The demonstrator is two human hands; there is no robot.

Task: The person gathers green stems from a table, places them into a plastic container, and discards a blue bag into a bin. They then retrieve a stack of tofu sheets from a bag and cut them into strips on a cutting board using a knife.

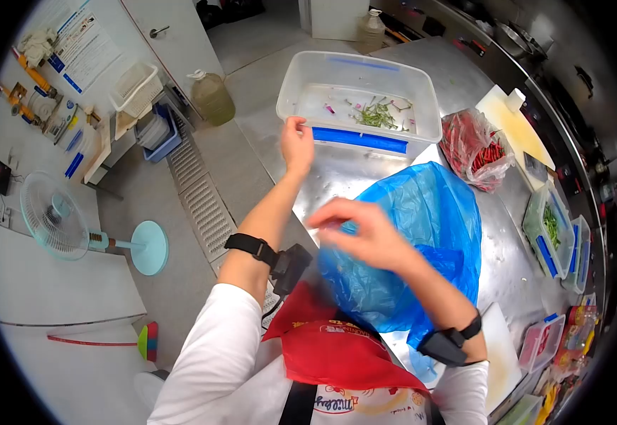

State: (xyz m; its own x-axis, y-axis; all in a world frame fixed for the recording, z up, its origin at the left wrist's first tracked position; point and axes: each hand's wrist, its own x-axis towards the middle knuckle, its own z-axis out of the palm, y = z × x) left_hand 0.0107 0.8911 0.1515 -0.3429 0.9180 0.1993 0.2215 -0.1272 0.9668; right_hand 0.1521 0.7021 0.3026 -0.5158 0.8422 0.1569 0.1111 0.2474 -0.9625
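A clear plastic storage box [358,134] with blue clips stands on the metal counter, a few green stems and small purple bits scattered on its bottom. My left hand [296,145] is closed over the rim at its near left corner. My right hand [365,232] hovers above a big blue plastic bag [429,212], its fingers bent together and blurred at the tips. Whatever those fingers pinch, if anything, is too smeared to make out. The bag lies loosely spread between my body and the box, and its contents are hidden.
A bag of red chillies [475,150] sits right of the box, near a cutting board [514,120] with a knife. Smaller boxes [549,230] with greens line the right side. A fan [57,212] and a large jug [211,98] stand on the floor at left.
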